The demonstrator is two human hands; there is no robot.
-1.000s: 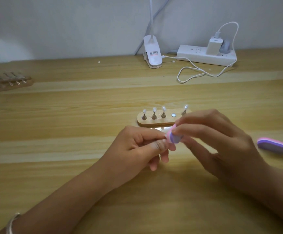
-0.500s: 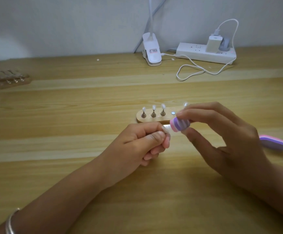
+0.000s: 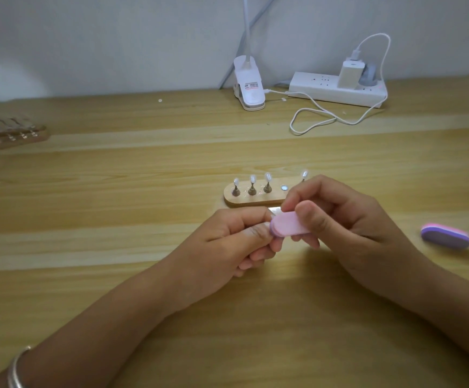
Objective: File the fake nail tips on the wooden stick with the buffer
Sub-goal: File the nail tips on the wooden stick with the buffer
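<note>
Before the wooden stand (image 3: 255,201) of 4 nail tips (image 3: 252,179), left fingers (image 3: 244,219) pinching 1 loose tip (image 3: 275,210), right fingers (image 3: 311,219) pinching buffer (image 3: 289,226).

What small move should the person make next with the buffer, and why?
Probably a short stroke of the buffer across the tip: the right hand grips the buffer against the tip that the left hand pinches, and one socket on the stand is empty, so that tip seems not yet done.

Nail tip (image 3: 274,210) mostly behind pink buffer (image 3: 289,224).
</note>
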